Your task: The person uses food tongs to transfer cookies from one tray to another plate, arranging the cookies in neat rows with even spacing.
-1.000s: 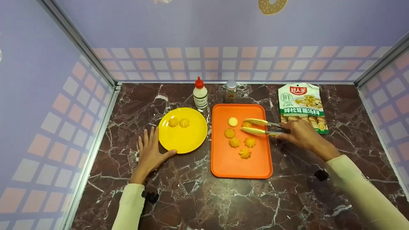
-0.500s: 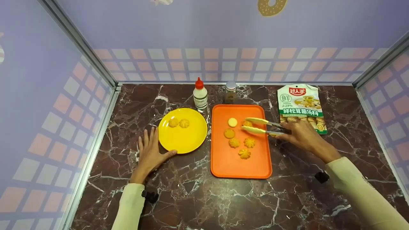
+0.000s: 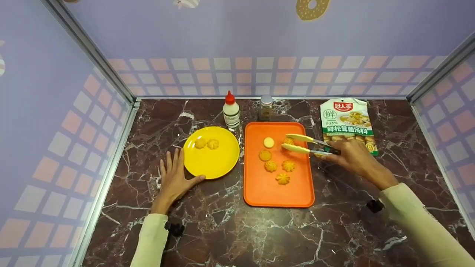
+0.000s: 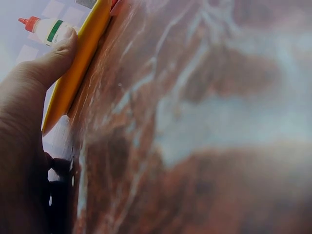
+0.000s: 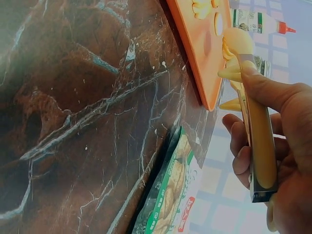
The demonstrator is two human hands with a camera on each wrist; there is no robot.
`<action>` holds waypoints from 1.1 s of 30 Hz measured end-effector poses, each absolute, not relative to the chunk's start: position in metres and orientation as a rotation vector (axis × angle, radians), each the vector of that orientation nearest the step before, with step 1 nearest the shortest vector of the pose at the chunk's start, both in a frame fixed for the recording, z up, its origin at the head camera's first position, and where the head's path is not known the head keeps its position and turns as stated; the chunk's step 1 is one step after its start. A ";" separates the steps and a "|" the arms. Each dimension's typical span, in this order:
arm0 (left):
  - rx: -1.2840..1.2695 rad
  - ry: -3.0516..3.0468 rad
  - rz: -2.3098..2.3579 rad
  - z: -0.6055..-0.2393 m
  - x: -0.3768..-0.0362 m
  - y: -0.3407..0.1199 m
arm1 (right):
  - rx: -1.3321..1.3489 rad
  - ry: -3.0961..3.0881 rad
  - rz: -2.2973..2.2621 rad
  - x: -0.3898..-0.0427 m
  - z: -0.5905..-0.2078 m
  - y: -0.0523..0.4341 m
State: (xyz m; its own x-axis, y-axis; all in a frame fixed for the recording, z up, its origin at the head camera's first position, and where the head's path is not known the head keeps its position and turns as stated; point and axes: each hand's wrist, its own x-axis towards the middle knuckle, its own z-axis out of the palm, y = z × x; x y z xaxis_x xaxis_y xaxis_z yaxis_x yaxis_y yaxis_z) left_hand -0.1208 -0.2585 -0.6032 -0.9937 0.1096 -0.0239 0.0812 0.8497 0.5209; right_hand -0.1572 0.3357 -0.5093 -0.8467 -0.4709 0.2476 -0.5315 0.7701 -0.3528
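I judge I am at the grasping step: my right hand [image 3: 352, 158] grips the tongs [image 3: 306, 145], their tips around a cookie [image 3: 288, 141] at the orange tray's [image 3: 297, 193] 1 o'clock. Next, squeeze and lift gently. My left hand [image 3: 173, 178] lies flat, thumb touching the yellow plate [image 3: 211, 163] at 7 o'clock.

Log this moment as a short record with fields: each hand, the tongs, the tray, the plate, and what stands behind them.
left hand: flat on the marble counter, thumb against the rim of the yellow plate
right hand: grips the yellow tongs
tongs: tips on either side of a cookie on the tray
orange tray: six cookies, counting the one between the tips
yellow plate: two cookies
behind: squeeze bottle, spice jar, soup-mix packet
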 end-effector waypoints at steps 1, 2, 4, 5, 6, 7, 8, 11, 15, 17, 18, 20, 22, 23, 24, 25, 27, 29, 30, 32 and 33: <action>0.149 2.967 0.832 -0.603 -0.121 -0.259 | 0.801 -2.814 0.622 -0.157 -0.509 0.336; 0.147 2.965 0.829 -0.603 -0.121 -0.258 | 0.799 -2.809 0.618 -0.157 -0.508 0.336; 0.146 2.963 0.824 -0.603 -0.121 -0.258 | 0.800 -2.799 0.613 -0.157 -0.507 0.337; 0.142 2.963 0.820 -0.603 -0.121 -0.258 | 0.802 -2.793 0.614 -0.157 -0.507 0.337; 0.142 2.962 0.819 -0.602 -0.121 -0.258 | 0.804 -2.786 0.616 -0.157 -0.506 0.337; 0.142 2.962 0.820 -0.602 -0.121 -0.258 | 0.804 -2.782 0.619 -0.157 -0.506 0.337; 0.143 2.963 0.820 -0.602 -0.121 -0.258 | 0.806 -2.776 0.623 -0.156 -0.505 0.337; 0.146 2.965 0.824 -0.601 -0.120 -0.257 | 0.814 -2.760 0.626 -0.156 -0.505 0.337; 0.149 2.978 0.817 -0.600 -0.120 -0.256 | 0.826 -2.743 0.624 -0.156 -0.503 0.337; 0.147 2.982 0.810 -0.601 -0.120 -0.256 | 0.835 -2.733 0.625 -0.157 -0.502 0.337; 0.144 2.982 0.810 -0.601 -0.120 -0.256 | 0.835 -2.731 0.629 -0.157 -0.502 0.337; 0.143 2.977 0.811 -0.601 -0.120 -0.256 | 0.836 -2.728 0.636 -0.156 -0.501 0.336; 0.138 2.973 0.811 -0.601 -0.120 -0.256 | 0.832 -2.725 0.650 -0.156 -0.500 0.336; 0.137 2.971 0.812 -0.601 -0.120 -0.257 | 0.830 -2.723 0.656 -0.156 -0.500 0.336; 0.138 2.970 0.814 -0.601 -0.120 -0.257 | 0.827 -2.721 0.663 -0.156 -0.500 0.335; 0.139 2.969 0.817 -0.601 -0.120 -0.257 | 0.826 -2.720 0.665 -0.156 -0.500 0.335; 0.139 2.968 0.819 -0.601 -0.120 -0.257 | 0.823 -2.713 0.672 -0.156 -0.499 0.334; 0.136 2.967 0.817 -0.600 -0.120 -0.256 | 0.825 -2.704 0.670 -0.156 -0.499 0.332; 0.135 2.965 0.817 -0.600 -0.120 -0.256 | 0.825 -2.702 0.666 -0.157 -0.499 0.331; 0.132 2.964 0.813 -0.600 -0.120 -0.256 | 0.821 -2.701 0.661 -0.157 -0.498 0.329; 0.131 2.964 0.813 -0.600 -0.120 -0.256 | 0.813 -2.703 0.658 -0.157 -0.498 0.328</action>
